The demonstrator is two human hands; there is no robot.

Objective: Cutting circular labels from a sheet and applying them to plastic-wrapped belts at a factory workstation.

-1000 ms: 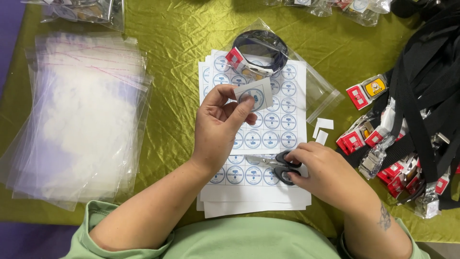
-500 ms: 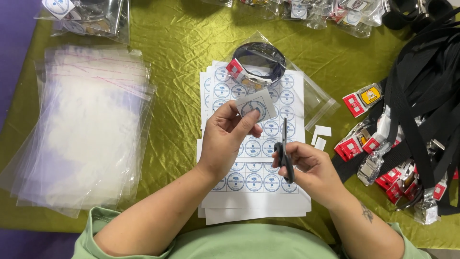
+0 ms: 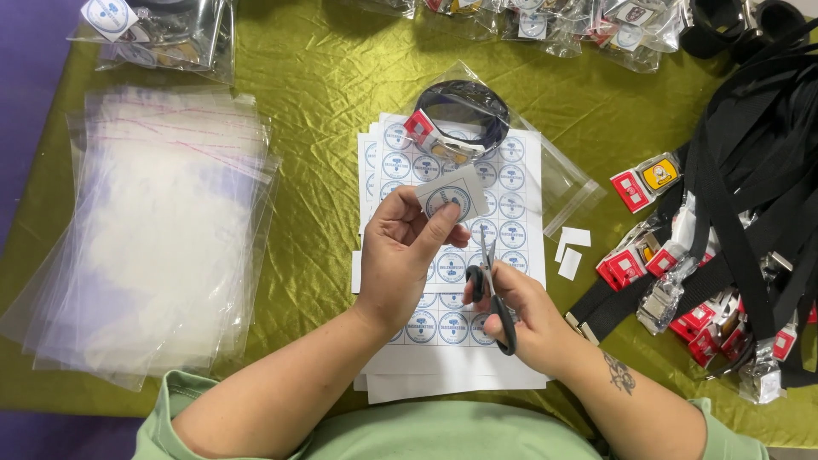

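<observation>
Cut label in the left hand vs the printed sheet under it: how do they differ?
The cut label is a small single piece with one round blue emblem; the printed sheet is large and carries rows of them. The label is pinched in the left hand, lifted and tilted; the sheet lies flat on a stack. Both are white with the same blue emblem. The right hand holds scissors.

Surroundings on the green satin cloth (image 3: 315, 94)

Stack of clear plastic bags (image 3: 153, 230) at nine o'clock; tangle of black straps with red-and-metal buckles (image 3: 733, 247) at three o'clock; filled clear packets (image 3: 545, 21) at twelve o'clock; small white paper offcuts (image 3: 573, 249) right of centre.
</observation>
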